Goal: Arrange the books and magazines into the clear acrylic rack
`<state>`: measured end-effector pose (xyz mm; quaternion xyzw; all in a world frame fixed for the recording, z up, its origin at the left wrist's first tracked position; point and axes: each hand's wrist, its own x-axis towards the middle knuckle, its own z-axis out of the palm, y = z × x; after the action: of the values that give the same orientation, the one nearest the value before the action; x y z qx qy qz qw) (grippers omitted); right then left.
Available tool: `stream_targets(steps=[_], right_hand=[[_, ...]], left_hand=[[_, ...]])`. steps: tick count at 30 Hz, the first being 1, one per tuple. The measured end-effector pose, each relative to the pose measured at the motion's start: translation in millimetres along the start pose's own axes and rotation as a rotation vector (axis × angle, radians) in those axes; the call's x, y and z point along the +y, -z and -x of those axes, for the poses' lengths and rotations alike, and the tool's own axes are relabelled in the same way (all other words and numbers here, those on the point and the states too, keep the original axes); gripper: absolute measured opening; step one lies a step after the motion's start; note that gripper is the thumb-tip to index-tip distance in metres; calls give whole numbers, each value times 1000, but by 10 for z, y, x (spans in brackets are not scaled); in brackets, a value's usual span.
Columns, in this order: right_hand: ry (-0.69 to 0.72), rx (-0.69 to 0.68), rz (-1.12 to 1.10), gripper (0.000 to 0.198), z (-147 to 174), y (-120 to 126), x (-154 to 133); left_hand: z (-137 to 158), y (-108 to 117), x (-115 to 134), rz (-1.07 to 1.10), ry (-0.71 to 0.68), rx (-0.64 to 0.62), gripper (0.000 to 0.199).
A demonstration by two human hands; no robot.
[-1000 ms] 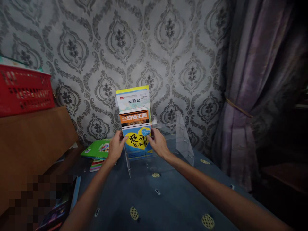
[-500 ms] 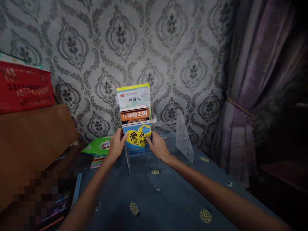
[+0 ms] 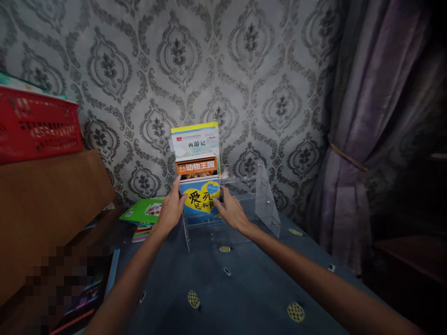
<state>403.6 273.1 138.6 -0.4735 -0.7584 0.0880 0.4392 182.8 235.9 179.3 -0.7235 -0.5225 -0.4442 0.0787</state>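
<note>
A blue book (image 3: 199, 219) with a yellow heart and large black characters stands in the front step of a clear acrylic rack (image 3: 268, 204). My left hand (image 3: 170, 209) grips its left edge, thumb on the cover and a finger reaching up beside the orange-and-black book (image 3: 202, 168) behind. At the right edge, my right hand (image 3: 231, 210) holds the same blue book, with its thumb in front and the other fingers partly hidden. Higher at the back stands a pale book (image 3: 193, 145) with black characters, before a yellow-edged one (image 3: 195, 125).
Left of the rack lies a stack with a green book (image 3: 139, 211) on top. A red basket (image 3: 38, 123) rests on a brown wooden surface (image 3: 52, 195). Nearer me is a dark book (image 3: 91, 298). A curtain (image 3: 349, 186) hangs at the right, and a patterned blue cloth (image 3: 251, 288) lies underneath.
My left hand's fingers have slid a little up the side, one now by the orange book. My right hand stays at the blue book's right edge. The view has shifted slightly.
</note>
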Motion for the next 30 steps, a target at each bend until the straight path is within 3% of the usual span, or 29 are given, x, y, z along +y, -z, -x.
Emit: stream_targets(steps=[4,8,17,24,30], right_hand=[[113,95,-87,68,-64,105,-118],[183,142,-69,62,-183,171,-173],[164,93,-34,51,-336,136,-55],[66,106,-158,66,-199,96,-23],[10,1,-205,39,-96,7,139]], left_hand=[[-22,24,-31,21,-43,-18,55],[-32,16,-55,25,-38,-18,54],[-84,33,-79,26,-10,-52,54],[-69,93,-111,26,-43,-107,58],[-11,91,-104,69,-14,-101,71]])
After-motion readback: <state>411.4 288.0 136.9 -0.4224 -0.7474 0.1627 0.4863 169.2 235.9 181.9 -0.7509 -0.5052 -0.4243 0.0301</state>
